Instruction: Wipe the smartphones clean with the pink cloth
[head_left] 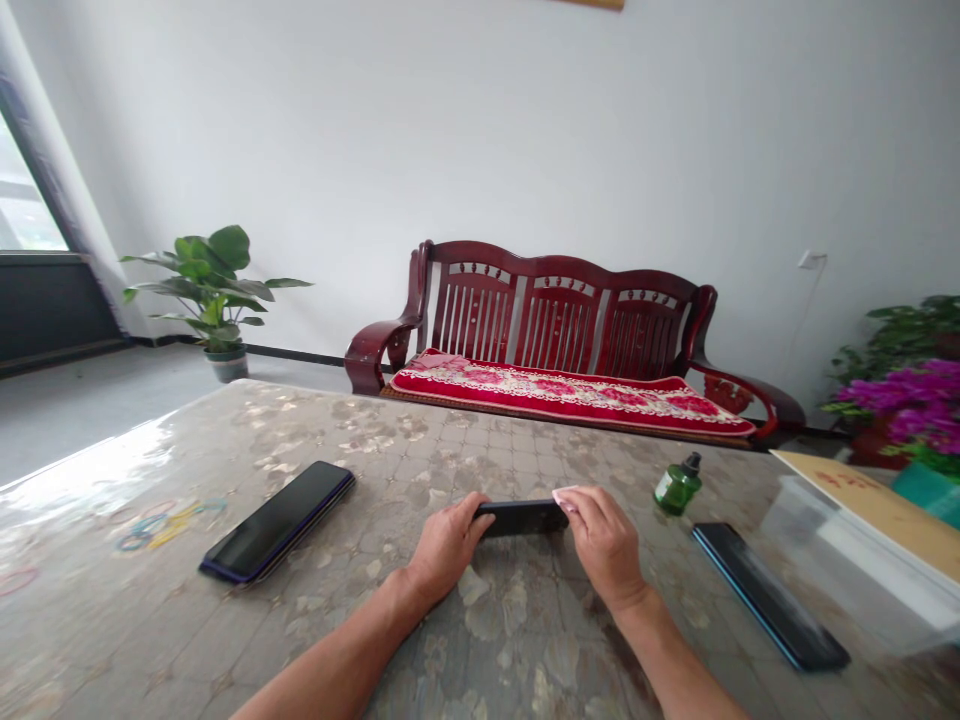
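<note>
A dark smartphone is tilted up on its long side above the table in front of me, its narrow face toward me. My left hand is closed round the phone's left end, with the thumb along it. At the right end, my right hand pinches a small pale cloth or tissue against the phone's upper corner. A green spray bottle with a black top stands beyond my right hand. Two more phones lie flat: one with a dark blue edge on the left, one with a light blue edge on the right.
Several coloured rubber bands lie at the left of the patterned table. On the right is a clear plastic box with a tan sheet over it, near purple flowers. A wooden bench stands behind the table.
</note>
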